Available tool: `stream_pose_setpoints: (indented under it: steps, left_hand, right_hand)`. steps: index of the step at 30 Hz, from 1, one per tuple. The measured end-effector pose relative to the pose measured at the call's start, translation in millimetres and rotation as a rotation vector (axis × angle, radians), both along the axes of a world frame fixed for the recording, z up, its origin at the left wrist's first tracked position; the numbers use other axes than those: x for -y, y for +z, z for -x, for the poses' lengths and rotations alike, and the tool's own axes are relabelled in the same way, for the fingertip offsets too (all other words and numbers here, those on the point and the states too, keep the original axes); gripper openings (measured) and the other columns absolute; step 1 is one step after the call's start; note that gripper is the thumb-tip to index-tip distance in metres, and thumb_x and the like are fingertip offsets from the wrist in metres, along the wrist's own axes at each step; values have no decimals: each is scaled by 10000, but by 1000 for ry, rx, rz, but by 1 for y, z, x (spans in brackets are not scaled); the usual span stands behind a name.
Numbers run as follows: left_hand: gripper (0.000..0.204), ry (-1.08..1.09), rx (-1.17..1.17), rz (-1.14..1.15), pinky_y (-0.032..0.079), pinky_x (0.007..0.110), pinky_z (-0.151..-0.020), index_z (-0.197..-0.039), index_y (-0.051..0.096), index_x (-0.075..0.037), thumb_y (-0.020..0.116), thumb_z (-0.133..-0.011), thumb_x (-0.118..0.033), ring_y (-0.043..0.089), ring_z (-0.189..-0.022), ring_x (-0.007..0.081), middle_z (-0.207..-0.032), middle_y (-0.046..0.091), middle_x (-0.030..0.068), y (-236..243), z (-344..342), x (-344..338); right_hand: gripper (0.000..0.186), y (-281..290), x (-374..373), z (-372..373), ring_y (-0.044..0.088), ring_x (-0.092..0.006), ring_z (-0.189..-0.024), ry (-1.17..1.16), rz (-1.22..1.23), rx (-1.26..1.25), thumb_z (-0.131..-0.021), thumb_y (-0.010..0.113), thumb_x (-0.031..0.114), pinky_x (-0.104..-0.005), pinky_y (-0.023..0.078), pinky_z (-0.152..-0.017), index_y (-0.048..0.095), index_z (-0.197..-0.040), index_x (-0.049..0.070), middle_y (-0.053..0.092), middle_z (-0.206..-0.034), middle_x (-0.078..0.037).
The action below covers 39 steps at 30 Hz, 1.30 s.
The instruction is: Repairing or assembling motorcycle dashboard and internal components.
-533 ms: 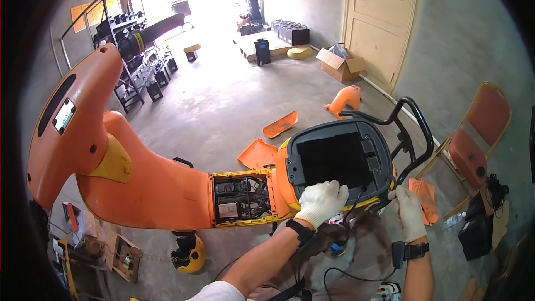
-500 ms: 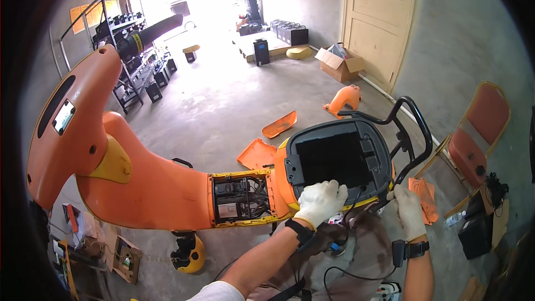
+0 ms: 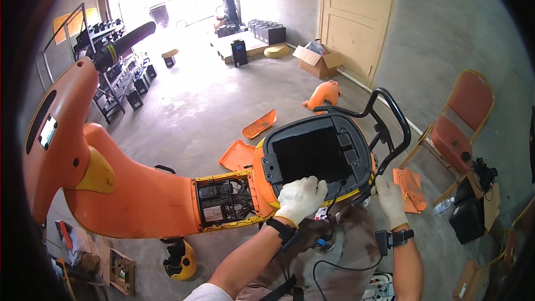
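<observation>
An orange and yellow electric scooter (image 3: 139, 181) stands across in front of me, its seat off. A dark open compartment (image 3: 271, 148) with a grey rim fills its rear part. My left hand (image 3: 301, 199), in a white knitted glove, lies at the near rim with its fingers curled; what they hold, if anything, is hidden. Beside it a black cable (image 3: 336, 192) runs down from the rim. My right hand (image 3: 389, 200), gloved too, is at the rear near corner, below the black rear rack (image 3: 402, 134). Its fingers are bent in against the body edge, their tips hidden.
An uncovered wiring bay (image 3: 223, 200) shows ahead of the compartment. Loose orange panels (image 3: 259, 124) lie on the floor beyond the scooter. A red folding chair (image 3: 454, 139) and black boxes (image 3: 467, 217) stand at the right. A yellow helmet (image 3: 188, 262) sits on the near floor.
The whole view has shifted, so the scooter and room appear farther left. Both hands stay at about the same places on the scooter.
</observation>
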<state>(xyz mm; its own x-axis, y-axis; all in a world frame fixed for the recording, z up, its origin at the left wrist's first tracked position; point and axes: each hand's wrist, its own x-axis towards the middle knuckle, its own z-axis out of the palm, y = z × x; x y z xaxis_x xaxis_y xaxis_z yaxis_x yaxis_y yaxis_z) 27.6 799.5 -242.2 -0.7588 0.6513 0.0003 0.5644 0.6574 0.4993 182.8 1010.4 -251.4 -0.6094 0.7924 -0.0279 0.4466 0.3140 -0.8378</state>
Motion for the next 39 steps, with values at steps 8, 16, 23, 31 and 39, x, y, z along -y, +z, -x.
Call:
stream_pose_setpoints:
  steps: [8, 16, 23, 31, 39]
  left_hand:
    - [429, 25, -66, -38, 571, 510, -758, -901, 715, -82, 491, -975, -440, 713, -825, 397, -878, 733, 171, -4, -1, -1]
    - [476, -18, -74, -54, 541, 523, -788, -903, 705, -82, 464, -991, -484, 695, -851, 415, -885, 720, 197, -4, 0, -1]
    - [479, -1, -77, -30, 534, 498, -826, -984, 723, -76, 486, -986, -492, 694, -891, 410, -919, 727, 198, 4, -6, -1]
    - [376, -30, -210, -165, 562, 484, -748, -885, 732, -105, 556, -957, -429, 711, -806, 370, -871, 730, 164, -9, -7, 0]
    - [362, -84, -199, -161, 545, 463, -826, -1055, 737, -98, 542, -974, -391, 701, -927, 385, -983, 732, 171, -7, -10, -1]
  right_hand:
    - [409, 19, 5, 0, 619, -156, -682, 55, 167, -75, -988, 556, 342, -315, 470, -646, 692, -802, 5, 646, -696, -70]
    - [533, 9, -9, 15, 702, -236, -744, 158, -61, 226, -953, 527, 538, -373, 520, -696, 733, -836, 60, 721, -788, -115]
    - [548, 23, -8, 19, 686, -271, -825, 116, 78, 255, -947, 524, 539, -389, 504, -802, 760, -848, 54, 722, -818, -131]
    - [556, 36, -12, 25, 703, -358, -857, 204, -43, 310, -918, 535, 534, -426, 523, -817, 756, -768, 46, 731, -815, -172]
    - [402, 53, -32, 35, 652, -234, -637, 181, 149, 334, -858, 645, 418, -365, 520, -649, 724, -681, 66, 692, -688, -90]
